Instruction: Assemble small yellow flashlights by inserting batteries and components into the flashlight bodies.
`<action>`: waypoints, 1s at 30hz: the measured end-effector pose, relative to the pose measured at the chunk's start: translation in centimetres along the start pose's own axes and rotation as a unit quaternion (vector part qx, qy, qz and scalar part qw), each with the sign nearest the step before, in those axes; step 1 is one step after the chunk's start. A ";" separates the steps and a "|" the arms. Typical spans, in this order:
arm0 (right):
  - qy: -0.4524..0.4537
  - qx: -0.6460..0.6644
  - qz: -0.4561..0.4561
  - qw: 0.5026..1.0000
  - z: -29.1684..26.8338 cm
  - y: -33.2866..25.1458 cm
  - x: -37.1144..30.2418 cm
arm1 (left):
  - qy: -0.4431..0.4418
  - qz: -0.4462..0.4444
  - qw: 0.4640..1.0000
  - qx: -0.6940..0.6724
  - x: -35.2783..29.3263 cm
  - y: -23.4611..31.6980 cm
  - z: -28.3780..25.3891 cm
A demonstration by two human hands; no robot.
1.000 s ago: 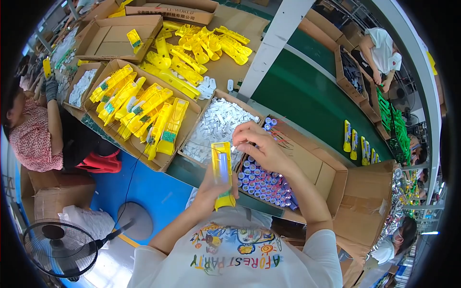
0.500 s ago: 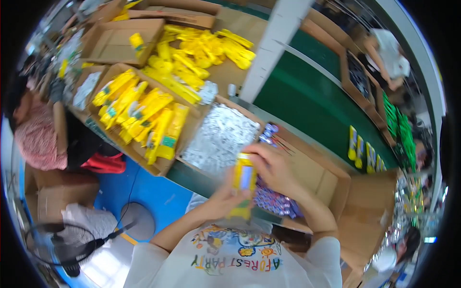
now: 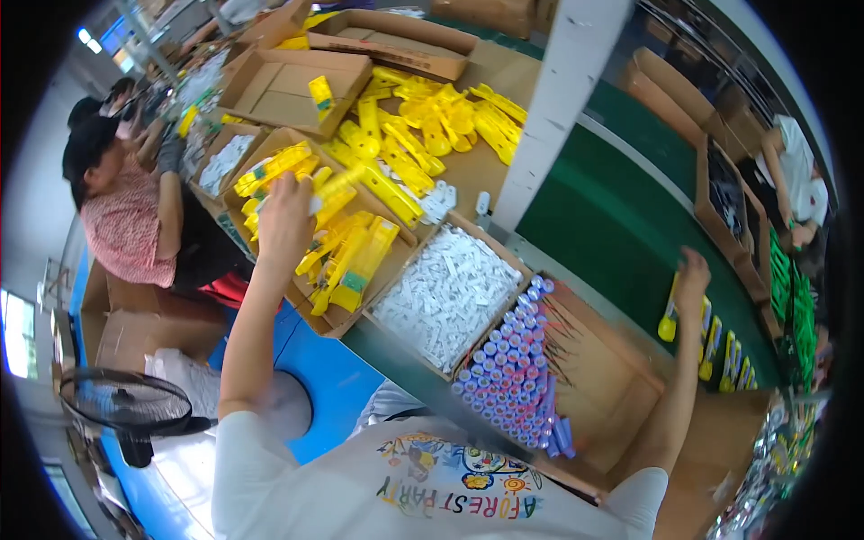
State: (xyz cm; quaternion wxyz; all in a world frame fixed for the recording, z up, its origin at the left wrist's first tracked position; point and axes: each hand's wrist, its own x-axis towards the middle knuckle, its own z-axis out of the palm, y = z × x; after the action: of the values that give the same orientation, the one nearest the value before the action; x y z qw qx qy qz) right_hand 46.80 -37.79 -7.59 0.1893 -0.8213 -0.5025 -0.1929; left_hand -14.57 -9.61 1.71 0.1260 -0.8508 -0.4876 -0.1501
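Apart since the earlier frame, where I had them together low at the center, the left hand [image 3: 285, 225] had swung out to the left and the right hand [image 3: 692, 277] far to the right. On the left, my grip was pinching a blurred yellow casing [image 3: 340, 186], held above an open carton [image 3: 389, 272] of similar pieces. On the right, my fingers curled over the upper end of an upright-lying casing [image 3: 667, 326] on the long green surface [image 3: 594, 216]; I could not tell whether that grip touched it. More filled casings [image 3: 708, 349] lay in a row just beyond.

Between my arms, on the desk [image 3: 382, 354], a tray of small white parts [image 3: 445, 292] sat beside a box [image 3: 598, 382] partly filled with purple-blue cells [image 3: 508, 369]. Farther off, loose yellow shells [image 3: 432, 117] were heaped, and a co-worker [image 3: 130, 220] sat at the left.
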 end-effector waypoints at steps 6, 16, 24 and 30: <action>-0.199 0.424 0.019 0.883 -11.1 -31.9 -6.8 | -0.343 -0.189 0.453 -0.801 -6.2 14.0 -3.3; -0.251 0.727 0.131 0.626 -12.7 -32.6 -10.3 | -0.242 -0.109 0.473 -0.840 -12.3 20.2 -3.2; -0.073 0.518 0.087 0.848 -11.8 -34.6 -13.5 | -0.248 -0.016 0.569 -0.784 -13.9 20.5 -3.2; -0.047 0.620 0.209 0.755 -10.2 -35.0 -14.5 | -0.271 -0.004 0.611 -0.744 -14.2 20.6 -3.0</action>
State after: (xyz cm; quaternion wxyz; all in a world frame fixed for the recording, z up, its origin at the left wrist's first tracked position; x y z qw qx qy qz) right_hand 7.93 -39.03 -2.19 0.6689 -0.6167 -0.3356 0.2440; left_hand -3.96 -32.09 -2.26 -0.6882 -0.6526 -0.2239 -0.2244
